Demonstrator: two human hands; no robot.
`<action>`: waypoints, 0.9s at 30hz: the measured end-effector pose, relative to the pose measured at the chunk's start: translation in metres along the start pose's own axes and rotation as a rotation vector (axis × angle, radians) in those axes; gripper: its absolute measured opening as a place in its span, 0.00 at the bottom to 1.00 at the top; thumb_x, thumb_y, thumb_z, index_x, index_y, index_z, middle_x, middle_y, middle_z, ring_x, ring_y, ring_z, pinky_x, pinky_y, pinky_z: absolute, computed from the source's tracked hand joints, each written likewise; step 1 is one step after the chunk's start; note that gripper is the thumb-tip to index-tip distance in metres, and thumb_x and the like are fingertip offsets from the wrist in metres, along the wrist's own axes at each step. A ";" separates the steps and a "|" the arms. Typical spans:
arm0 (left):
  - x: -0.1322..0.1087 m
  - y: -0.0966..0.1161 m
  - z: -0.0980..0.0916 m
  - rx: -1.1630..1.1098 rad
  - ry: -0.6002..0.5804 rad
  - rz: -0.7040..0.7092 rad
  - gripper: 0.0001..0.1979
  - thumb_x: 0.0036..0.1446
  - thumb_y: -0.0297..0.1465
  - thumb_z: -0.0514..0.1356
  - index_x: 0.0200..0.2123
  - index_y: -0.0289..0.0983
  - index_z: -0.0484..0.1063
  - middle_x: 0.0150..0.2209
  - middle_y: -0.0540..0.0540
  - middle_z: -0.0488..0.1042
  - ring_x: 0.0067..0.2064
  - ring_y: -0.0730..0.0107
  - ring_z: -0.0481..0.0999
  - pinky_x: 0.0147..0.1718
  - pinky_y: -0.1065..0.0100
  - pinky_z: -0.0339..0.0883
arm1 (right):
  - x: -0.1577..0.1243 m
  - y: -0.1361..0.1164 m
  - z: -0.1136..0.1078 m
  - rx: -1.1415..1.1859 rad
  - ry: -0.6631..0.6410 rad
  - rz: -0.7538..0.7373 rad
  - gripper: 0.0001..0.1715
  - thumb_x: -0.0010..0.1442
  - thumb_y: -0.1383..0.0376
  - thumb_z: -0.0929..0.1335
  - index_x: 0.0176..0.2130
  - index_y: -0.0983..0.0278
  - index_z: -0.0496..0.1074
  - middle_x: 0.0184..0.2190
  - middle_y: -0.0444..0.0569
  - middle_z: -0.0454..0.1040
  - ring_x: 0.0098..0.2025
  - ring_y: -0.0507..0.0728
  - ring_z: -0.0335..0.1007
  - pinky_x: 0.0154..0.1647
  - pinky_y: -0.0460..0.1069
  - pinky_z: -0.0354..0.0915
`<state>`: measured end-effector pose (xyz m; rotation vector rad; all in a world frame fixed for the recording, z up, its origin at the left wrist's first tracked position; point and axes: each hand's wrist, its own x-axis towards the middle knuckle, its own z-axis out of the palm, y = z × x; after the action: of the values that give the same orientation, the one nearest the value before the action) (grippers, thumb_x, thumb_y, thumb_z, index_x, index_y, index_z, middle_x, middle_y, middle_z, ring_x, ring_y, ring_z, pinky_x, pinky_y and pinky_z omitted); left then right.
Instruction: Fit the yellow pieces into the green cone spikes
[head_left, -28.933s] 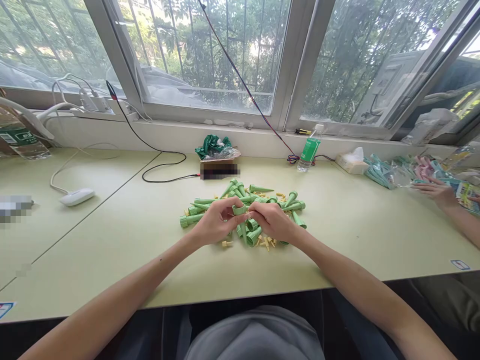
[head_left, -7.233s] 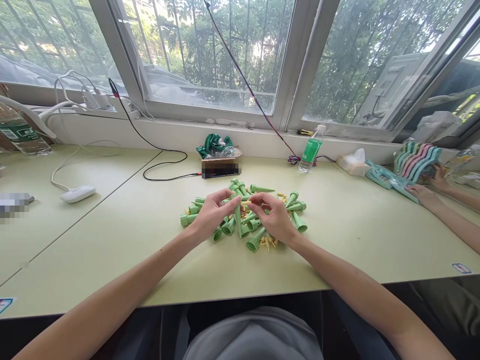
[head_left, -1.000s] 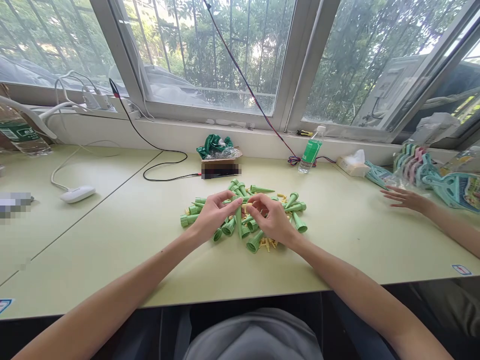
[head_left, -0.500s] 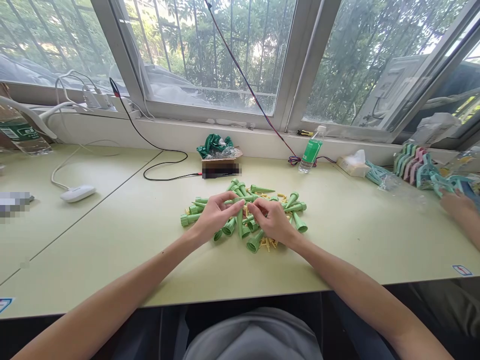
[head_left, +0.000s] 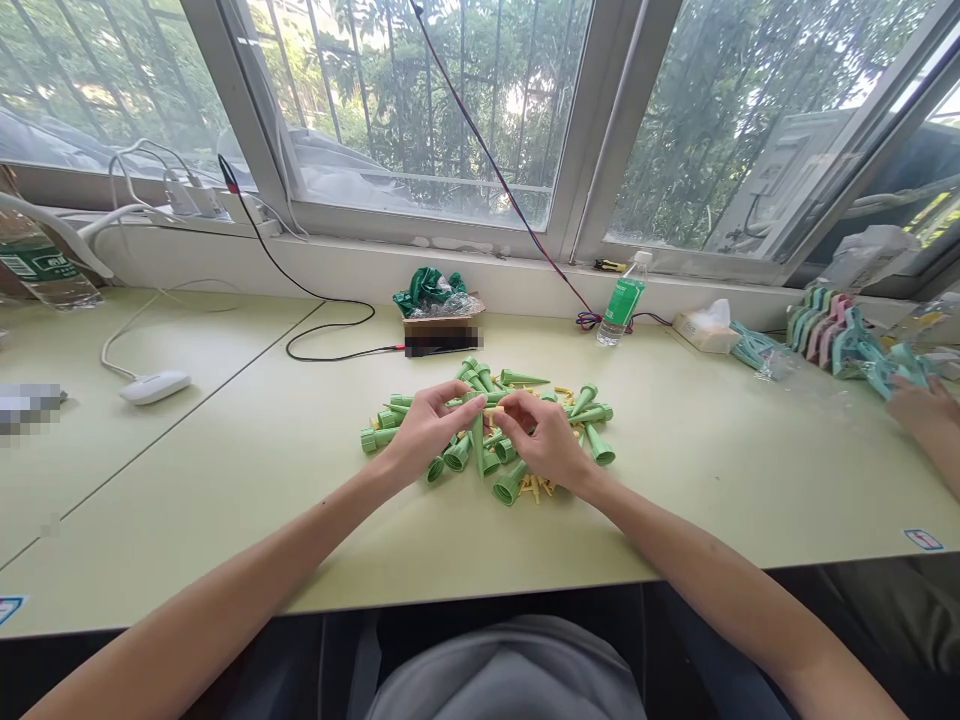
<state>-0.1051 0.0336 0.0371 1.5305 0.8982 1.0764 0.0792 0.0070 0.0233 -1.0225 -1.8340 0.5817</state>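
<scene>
A heap of green cone-shaped plastic spikes (head_left: 592, 412) and small yellow plastic pieces (head_left: 534, 487) lies on the pale green table (head_left: 300, 470). Over the heap, my left hand (head_left: 424, 432) pinches one green spike (head_left: 478, 440) by its wide top, its tip pointing down. My right hand (head_left: 544, 437) pinches a small yellow piece (head_left: 495, 411) right against the top of that spike. Both hands' fingertips meet above the pile.
A small cardboard box (head_left: 439, 330) with a green bag stands behind the heap. A green-labelled bottle (head_left: 622, 299), a tissue pack (head_left: 703, 327) and cables lie along the window sill. A white mouse-like device (head_left: 155, 386) sits left. Another person's hand (head_left: 922, 408) handles coloured clips (head_left: 825, 335) at right.
My hands stay over the heap, the right fingertips shifting slightly against the spike's top. The other person's hand pulled back from the table towards the coloured clips at the far right.
</scene>
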 end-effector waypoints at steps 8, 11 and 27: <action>-0.001 0.000 0.000 0.029 -0.026 -0.032 0.16 0.54 0.44 0.65 0.33 0.37 0.72 0.22 0.52 0.70 0.22 0.77 0.63 0.20 0.74 0.53 | 0.001 0.000 0.000 -0.034 -0.010 0.003 0.21 0.67 0.53 0.63 0.30 0.64 0.70 0.20 0.41 0.64 0.22 0.49 0.54 0.24 0.46 0.53; -0.002 0.001 0.000 0.042 -0.030 -0.035 0.14 0.54 0.42 0.66 0.33 0.37 0.72 0.20 0.53 0.69 0.22 0.78 0.62 0.20 0.75 0.52 | 0.001 0.002 -0.001 -0.059 -0.012 -0.005 0.23 0.68 0.52 0.62 0.28 0.64 0.69 0.19 0.40 0.61 0.21 0.49 0.51 0.24 0.46 0.51; 0.000 0.000 0.000 -0.096 -0.046 -0.035 0.17 0.50 0.43 0.68 0.34 0.36 0.72 0.26 0.51 0.73 0.27 0.73 0.73 0.26 0.73 0.64 | 0.001 -0.003 -0.002 0.004 -0.015 -0.002 0.13 0.66 0.55 0.65 0.40 0.63 0.69 0.28 0.46 0.74 0.27 0.51 0.66 0.29 0.46 0.62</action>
<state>-0.1049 0.0338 0.0367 1.4492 0.8275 1.0408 0.0795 0.0059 0.0265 -1.0163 -1.8464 0.5928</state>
